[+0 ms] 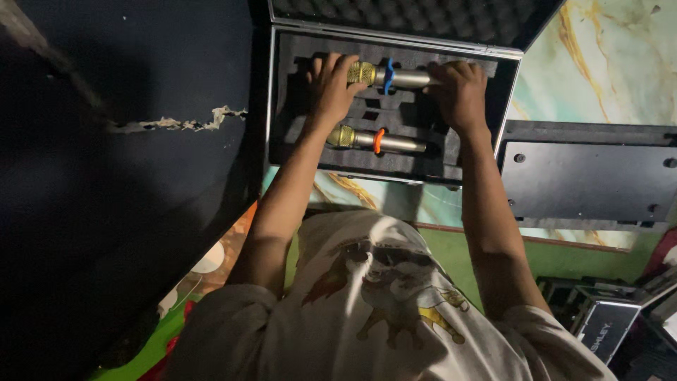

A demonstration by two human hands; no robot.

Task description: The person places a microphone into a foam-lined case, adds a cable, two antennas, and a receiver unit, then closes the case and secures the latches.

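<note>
An open black case (pixel 276 92) with a metal rim and grey foam lining lies in front of me. Both my hands are on the upper microphone (pixel 405 78), which has a gold grille, a silver body and a blue ring. My left hand (pixel 330 86) wraps the gold grille end, and my right hand (pixel 460 93) grips the tail end. The microphone sits at its foam slot at the back of the case. A second microphone (pixel 395 143), gold-headed with an orange ring, lies in the nearer slot, touched by neither hand.
The case lid with egg-crate foam (pixel 423 17) stands open behind. A flat black device (pixel 585 180) rests to the right on a marbled green and gold surface (pixel 606 63). A dark panel (pixel 127 141) with a torn strip fills the left. Another case (pixel 606 328) sits lower right.
</note>
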